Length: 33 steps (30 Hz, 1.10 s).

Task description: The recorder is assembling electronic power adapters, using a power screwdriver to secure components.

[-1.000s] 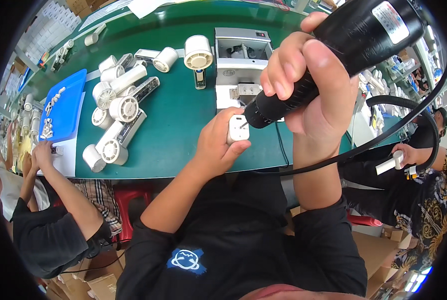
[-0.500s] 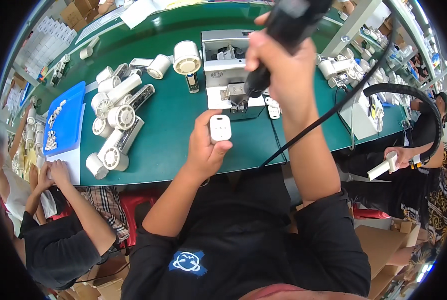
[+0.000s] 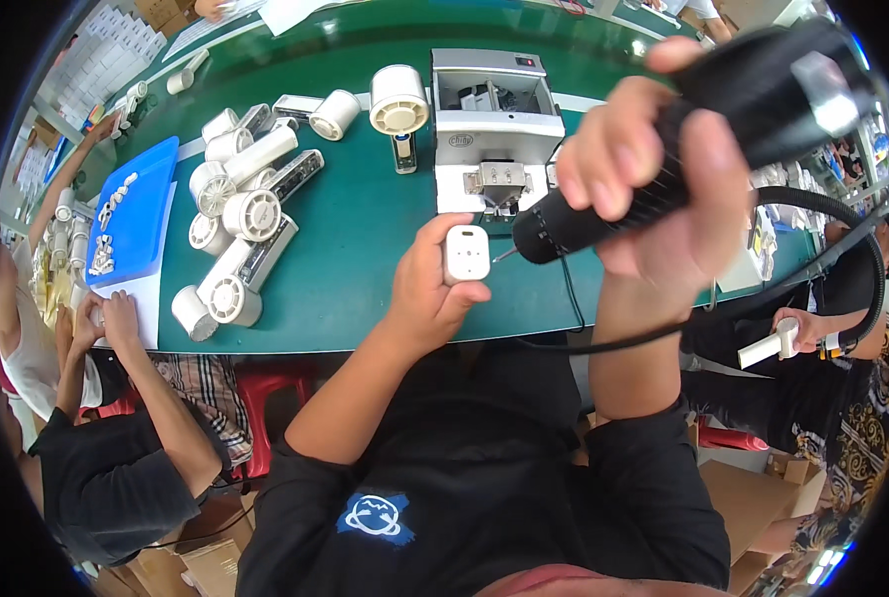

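My left hand (image 3: 426, 289) holds a white handheld-fan part (image 3: 467, 255), its rounded end with a slot and small holes turned up. My right hand (image 3: 668, 189) is wrapped round a thick black electric screwdriver (image 3: 579, 221), tilted down to the left. Its thin bit points at the right edge of the white end; whether it touches, or carries a screw, is too small to tell. Behind both hands stands a grey and white screw feeder (image 3: 499, 136) with a metal block at its front. A handheld fan (image 3: 398, 107) with its handle laid open lies left of the feeder.
Several white fans (image 3: 250, 216) lie in a group on the green table (image 3: 355, 269). Left of them is a blue tray (image 3: 151, 204) with small white parts. A black cable hangs from the screwdriver across my right arm. Co-workers sit left and right; one hand holds a white fan (image 3: 771, 345).
The screwdriver has come away from the feeder, its bit now beside the white part. My right hand has swung right and nearer. The view has shifted slightly.
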Each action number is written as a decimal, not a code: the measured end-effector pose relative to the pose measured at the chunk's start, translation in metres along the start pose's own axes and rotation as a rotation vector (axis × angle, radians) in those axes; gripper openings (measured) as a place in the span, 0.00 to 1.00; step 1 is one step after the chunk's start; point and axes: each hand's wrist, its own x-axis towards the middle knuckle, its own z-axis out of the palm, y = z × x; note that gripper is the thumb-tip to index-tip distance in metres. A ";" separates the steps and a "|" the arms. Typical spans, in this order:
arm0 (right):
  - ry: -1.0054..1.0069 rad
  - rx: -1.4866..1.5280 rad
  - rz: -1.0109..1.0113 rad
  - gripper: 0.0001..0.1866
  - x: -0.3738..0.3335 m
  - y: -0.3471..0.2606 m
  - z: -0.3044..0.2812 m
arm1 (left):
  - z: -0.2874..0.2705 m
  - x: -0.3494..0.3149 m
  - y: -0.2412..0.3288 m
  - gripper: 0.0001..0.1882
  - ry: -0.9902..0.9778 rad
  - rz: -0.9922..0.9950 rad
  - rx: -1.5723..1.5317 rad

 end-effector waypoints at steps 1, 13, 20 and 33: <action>-0.013 -0.013 0.022 0.21 -0.003 -0.014 0.009 | 0.002 0.004 0.000 0.40 -0.013 0.056 0.089; -0.048 -0.129 0.074 0.18 -0.003 0.000 0.022 | 0.007 0.007 -0.007 0.36 -0.006 0.110 0.038; -0.111 -0.160 -0.003 0.29 -0.002 0.003 0.020 | 0.000 0.007 -0.001 0.35 -0.063 0.131 0.131; 0.140 -0.387 0.023 0.30 -0.016 -0.007 -0.055 | -0.195 0.159 0.069 0.27 0.205 0.048 0.837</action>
